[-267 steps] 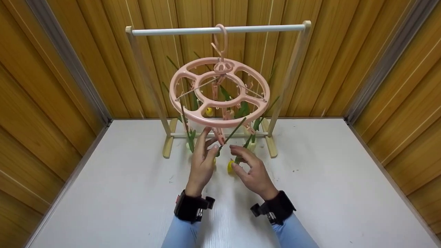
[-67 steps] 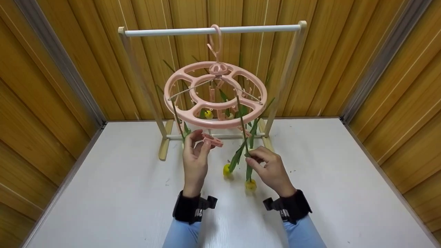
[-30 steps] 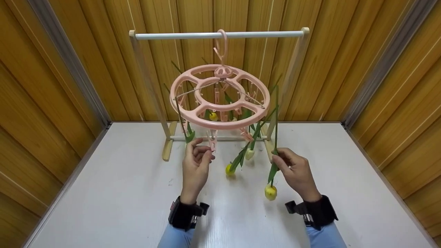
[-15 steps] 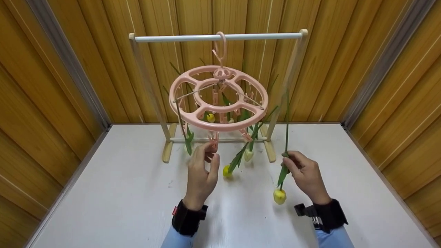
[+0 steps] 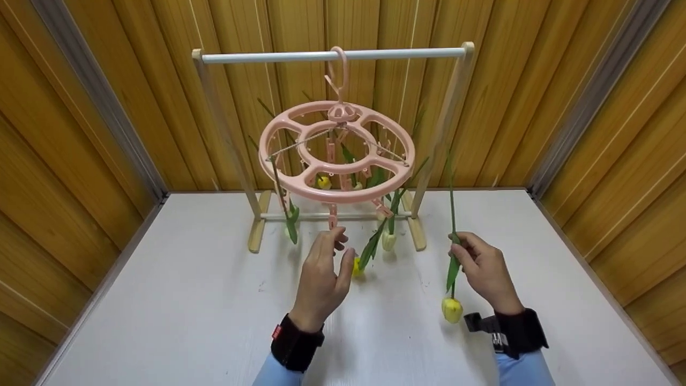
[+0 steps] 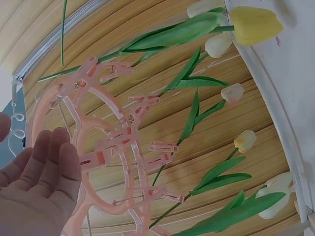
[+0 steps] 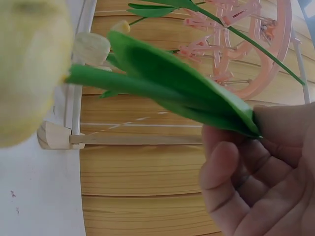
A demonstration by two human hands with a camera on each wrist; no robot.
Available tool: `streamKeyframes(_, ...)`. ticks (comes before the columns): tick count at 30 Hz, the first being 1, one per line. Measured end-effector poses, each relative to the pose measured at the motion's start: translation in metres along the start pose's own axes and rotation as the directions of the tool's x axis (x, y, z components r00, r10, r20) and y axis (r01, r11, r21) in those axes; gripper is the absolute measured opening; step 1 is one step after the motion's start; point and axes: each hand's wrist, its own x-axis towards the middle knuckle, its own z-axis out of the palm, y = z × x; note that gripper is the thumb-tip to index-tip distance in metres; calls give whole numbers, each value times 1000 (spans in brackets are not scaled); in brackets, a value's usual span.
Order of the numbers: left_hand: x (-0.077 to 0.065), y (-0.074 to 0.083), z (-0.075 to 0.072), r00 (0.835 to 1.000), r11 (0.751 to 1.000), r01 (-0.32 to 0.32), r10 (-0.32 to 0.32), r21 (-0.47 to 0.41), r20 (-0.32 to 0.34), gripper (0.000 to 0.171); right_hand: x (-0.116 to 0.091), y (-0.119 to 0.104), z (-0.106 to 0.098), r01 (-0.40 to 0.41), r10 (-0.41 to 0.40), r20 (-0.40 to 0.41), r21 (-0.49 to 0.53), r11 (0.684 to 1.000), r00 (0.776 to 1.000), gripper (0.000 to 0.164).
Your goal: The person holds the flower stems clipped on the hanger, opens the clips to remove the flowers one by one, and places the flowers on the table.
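My right hand pinches the stem of a yellow tulip, whose bloom points down; its leaf fills the middle of the right wrist view. Holding nothing, my left hand has loosely bent fingers just below a hanging pink clip. In the left wrist view those fingers come close to the clip, and whether they touch it cannot be told. Above is the round pink clip hanger. Several tulips hang head down from its clips, among them a yellow tulip and a white tulip.
The hanger hooks over the white bar of a wooden stand on a white table. A pink clip at front right grips a tulip stem. Wood-grain panels stand behind and at both sides.
My right hand has carried its tulip away from the hanger to the right. My left hand has let go of the front clip, which now hangs straight down, and moved slightly right.
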Motion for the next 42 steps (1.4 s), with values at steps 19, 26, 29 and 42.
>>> streamKeyframes(19,-8,9,16,988,960,-121,92,254,124,36,-1,24,-12,-160,177,126,-134,978,976,26)
streamKeyframes(26,-13,14,26,973,936,-182,128,301,191,39,-1,34,-15,-189,220,190,-170,967,957,34)
streamKeyframes(29,-16,15,30,967,931,-190,122,311,224,40,1,41,-14,-200,237,223,-174,964,946,38)
streamKeyframes(42,-22,20,40,943,930,-209,110,303,313,42,4,67,-14,-223,265,289,-170,960,920,42)
